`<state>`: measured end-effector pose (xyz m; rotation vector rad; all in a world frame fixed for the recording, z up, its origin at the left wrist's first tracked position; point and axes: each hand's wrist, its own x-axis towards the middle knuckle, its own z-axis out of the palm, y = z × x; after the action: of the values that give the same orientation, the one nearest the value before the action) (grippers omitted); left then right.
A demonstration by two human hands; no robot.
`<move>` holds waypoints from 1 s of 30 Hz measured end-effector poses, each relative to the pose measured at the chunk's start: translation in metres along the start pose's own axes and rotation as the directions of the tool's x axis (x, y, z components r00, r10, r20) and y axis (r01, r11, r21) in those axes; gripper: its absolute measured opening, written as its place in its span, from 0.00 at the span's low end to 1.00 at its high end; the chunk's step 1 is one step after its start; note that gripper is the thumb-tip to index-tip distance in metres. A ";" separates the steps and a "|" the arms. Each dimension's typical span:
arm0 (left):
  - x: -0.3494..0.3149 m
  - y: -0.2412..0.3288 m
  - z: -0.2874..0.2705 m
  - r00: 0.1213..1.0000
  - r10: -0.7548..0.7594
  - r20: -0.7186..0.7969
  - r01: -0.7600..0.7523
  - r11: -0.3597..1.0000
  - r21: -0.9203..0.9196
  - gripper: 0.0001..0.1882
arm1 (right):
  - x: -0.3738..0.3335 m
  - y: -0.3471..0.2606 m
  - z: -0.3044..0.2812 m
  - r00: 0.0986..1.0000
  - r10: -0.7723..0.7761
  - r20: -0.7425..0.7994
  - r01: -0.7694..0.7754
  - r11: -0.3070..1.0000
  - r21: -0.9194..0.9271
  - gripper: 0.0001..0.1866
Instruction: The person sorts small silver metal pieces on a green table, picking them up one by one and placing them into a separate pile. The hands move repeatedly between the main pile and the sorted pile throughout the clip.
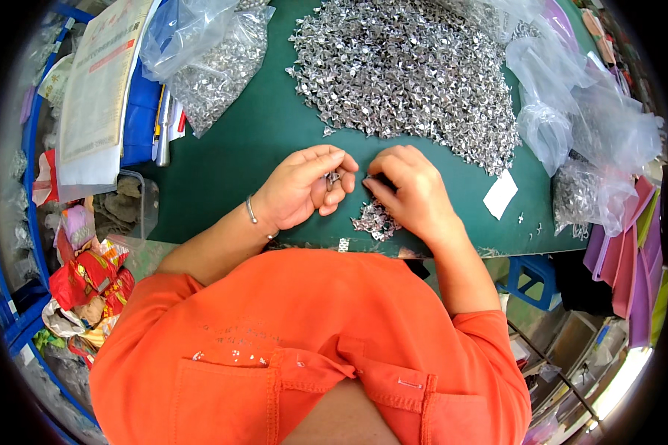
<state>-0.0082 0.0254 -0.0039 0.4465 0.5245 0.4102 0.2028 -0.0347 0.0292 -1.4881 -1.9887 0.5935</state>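
My left hand (308,187), with a metal bangle (251,210) at its wrist, is curled palm up around small silver metal pieces (332,180). Its fingertips lean toward the right hand, a narrow gap apart. My right hand (416,191) has thumb and fingers pinched together; whatever is between them is too small or hidden to make out. Partly beneath that hand lies a small heap of silver metal pieces (376,221), close to the table's near edge. Beyond both hands spreads a large pile of similar shiny pieces (408,70).
The green table (223,167) carries a plastic bag of metal pieces (219,81) at far left and another bag (583,194) at right. A white paper slip (501,194) lies beside the pile. A clear plastic box (150,204) stands left; a blue stool (531,280) is below right.
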 end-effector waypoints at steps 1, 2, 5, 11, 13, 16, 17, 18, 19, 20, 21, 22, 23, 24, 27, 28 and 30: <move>0.000 0.001 0.000 1.000 0.005 -0.002 -0.005 1.000 -0.001 0.16 | 0.000 -0.002 0.003 1.000 -0.023 -0.010 0.022 0.999 -0.045 0.08; -0.001 0.001 -0.001 1.000 0.009 -0.003 -0.009 1.000 -0.002 0.16 | 0.001 0.001 0.005 0.999 -0.022 -0.050 0.020 0.999 -0.039 0.08; -0.001 -0.002 -0.003 1.000 0.013 0.006 -0.013 1.000 -0.009 0.16 | 0.001 0.010 0.000 0.989 0.034 -0.145 -0.039 0.999 -0.033 0.07; -0.001 -0.001 -0.002 1.000 0.002 0.018 -0.002 1.000 -0.009 0.16 | -0.006 0.023 -0.022 0.956 0.236 -0.173 -0.240 0.971 0.000 0.05; -0.001 0.000 -0.002 1.000 0.003 0.020 -0.003 1.000 -0.015 0.16 | -0.013 0.030 -0.029 0.906 0.379 -0.187 -0.350 0.921 0.171 0.05; 0.000 0.000 -0.001 1.000 0.001 0.019 0.000 1.000 -0.014 0.16 | -0.013 0.031 -0.032 0.923 0.299 -0.244 -0.282 0.954 0.103 0.06; 0.001 -0.001 -0.002 1.000 0.000 0.019 0.001 1.000 -0.013 0.16 | -0.013 0.033 -0.029 0.947 0.207 -0.247 -0.197 0.978 0.065 0.06; 0.001 -0.001 -0.002 1.000 -0.001 0.018 0.001 1.000 -0.011 0.16 | -0.010 0.027 -0.025 0.957 0.180 -0.228 -0.167 0.983 0.074 0.06; 0.001 -0.001 -0.002 1.000 -0.001 0.015 0.001 1.000 -0.012 0.16 | -0.010 0.026 -0.017 0.964 0.129 -0.234 -0.114 0.990 0.077 0.06; 0.001 -0.001 -0.002 1.000 -0.002 0.012 0.002 1.000 -0.012 0.16 | -0.008 0.024 -0.012 0.970 0.064 -0.237 -0.057 0.998 0.034 0.07; 0.001 -0.001 -0.002 1.000 -0.002 0.008 0.002 1.000 -0.015 0.16 | -0.006 0.022 -0.009 0.972 -0.002 -0.235 0.000 1.000 -0.009 0.07; 0.000 -0.001 -0.002 1.000 -0.002 0.009 0.002 1.000 -0.018 0.16 | -0.006 0.022 -0.010 0.985 0.025 -0.171 -0.022 0.999 0.023 0.07; 0.000 -0.001 -0.002 1.000 -0.003 0.010 0.003 1.000 -0.022 0.16 | -0.008 0.023 -0.012 0.993 0.051 -0.106 -0.045 0.997 0.054 0.07; -0.001 -0.001 -0.003 1.000 0.002 0.008 -0.002 1.000 -0.024 0.16 | -0.009 0.024 -0.016 0.997 0.068 -0.038 -0.065 0.994 0.085 0.07; 0.000 -0.001 -0.002 1.000 0.011 0.010 -0.011 1.000 -0.014 0.15 | -0.005 0.013 -0.043 0.885 0.226 0.406 -0.346 0.904 0.250 0.07; 0.000 -0.001 -0.001 1.000 0.009 0.009 -0.009 1.000 -0.007 0.15 | -0.005 0.013 -0.038 0.965 0.091 0.245 -0.148 0.962 0.227 0.09; 0.000 0.000 0.000 1.000 0.005 0.007 -0.006 1.000 0.005 0.15 | 0.003 0.013 -0.021 0.994 -0.108 0.022 0.106 0.992 0.062 0.12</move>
<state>-0.0076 0.0251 -0.0041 0.4544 0.5175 0.4124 0.2257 -0.0282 0.0362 -1.3349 -2.0372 0.6236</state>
